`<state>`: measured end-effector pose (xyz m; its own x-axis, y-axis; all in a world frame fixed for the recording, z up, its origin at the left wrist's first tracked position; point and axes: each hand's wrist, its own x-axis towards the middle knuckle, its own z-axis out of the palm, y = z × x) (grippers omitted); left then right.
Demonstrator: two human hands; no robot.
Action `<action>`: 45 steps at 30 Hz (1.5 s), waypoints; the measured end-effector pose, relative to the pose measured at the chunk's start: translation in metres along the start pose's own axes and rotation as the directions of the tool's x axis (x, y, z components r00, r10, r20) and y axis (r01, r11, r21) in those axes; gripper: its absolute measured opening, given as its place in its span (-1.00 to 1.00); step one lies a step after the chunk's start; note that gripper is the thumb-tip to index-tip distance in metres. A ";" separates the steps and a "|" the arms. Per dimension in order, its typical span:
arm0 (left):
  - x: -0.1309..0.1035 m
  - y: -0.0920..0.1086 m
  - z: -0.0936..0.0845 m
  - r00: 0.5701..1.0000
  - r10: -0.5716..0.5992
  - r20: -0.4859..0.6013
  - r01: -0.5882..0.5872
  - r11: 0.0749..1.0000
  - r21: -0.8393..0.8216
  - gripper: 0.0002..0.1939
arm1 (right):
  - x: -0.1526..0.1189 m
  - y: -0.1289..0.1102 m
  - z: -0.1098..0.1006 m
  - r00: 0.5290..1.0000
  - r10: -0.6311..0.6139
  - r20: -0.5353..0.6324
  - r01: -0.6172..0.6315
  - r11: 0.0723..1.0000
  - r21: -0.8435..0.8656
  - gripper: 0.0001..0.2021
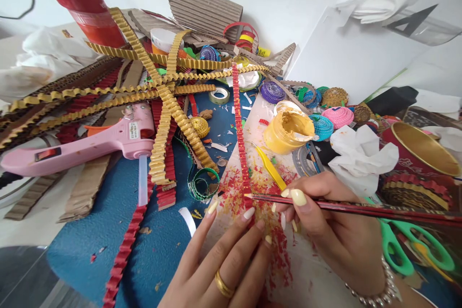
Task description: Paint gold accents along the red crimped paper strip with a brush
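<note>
A thin paintbrush [364,207] with a dark red handle is pinched in my right hand [325,231]. Its yellow tip touches a narrow red corrugated cardboard strip [238,122], which runs away from me over paint-stained white paper [231,269]. Small yellowish marks dot the strip's ridges. My left hand [225,262] lies with fingers stretched out, its fingertips pressing on the strip's near end. Just beyond my right hand are yellow tweezers [269,166] and an open jar of mustard-yellow paint [283,134].
Gold-painted corrugated strips [166,96] cross at the left above a pink glue gun [90,144]. Green-handled scissors [415,245] lie by my right wrist. Crumpled tissue [363,154], coiled paper rolls [337,115] and a dark red tin [422,154] crowd the right side. A red bottle [83,5] stands back left.
</note>
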<state>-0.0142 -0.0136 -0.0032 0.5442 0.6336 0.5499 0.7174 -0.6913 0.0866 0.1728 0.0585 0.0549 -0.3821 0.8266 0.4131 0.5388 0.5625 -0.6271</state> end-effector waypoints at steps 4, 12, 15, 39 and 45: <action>0.000 0.000 0.001 1.000 0.014 0.009 -0.014 1.000 -0.005 -0.52 | -0.001 -0.001 -0.001 1.000 0.001 -0.002 -0.001 1.000 0.000 -0.82; -0.001 0.005 0.000 0.999 -0.046 0.001 0.046 0.998 -0.031 -0.58 | -0.001 -0.001 0.000 1.000 0.015 -0.019 -0.014 1.000 0.008 -0.83; -0.002 0.003 0.000 1.000 -0.022 0.006 0.022 1.000 -0.019 -0.57 | -0.002 -0.001 0.000 0.998 0.050 -0.047 -0.049 0.999 0.016 -0.84; 0.001 0.001 0.001 1.000 -0.016 0.005 0.016 1.000 -0.009 -0.57 | 0.002 -0.001 0.003 0.999 0.048 -0.024 -0.049 0.998 -0.037 -0.78; 0.001 0.001 0.001 1.000 -0.015 0.010 0.015 1.000 -0.005 -0.57 | 0.002 -0.002 0.001 0.998 0.055 -0.011 -0.056 0.998 -0.034 -0.77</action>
<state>-0.0122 -0.0136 -0.0033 0.5380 0.6471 0.5402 0.7231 -0.6837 0.0988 0.1699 0.0595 0.0563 -0.3437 0.8566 0.3850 0.5843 0.5160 -0.6264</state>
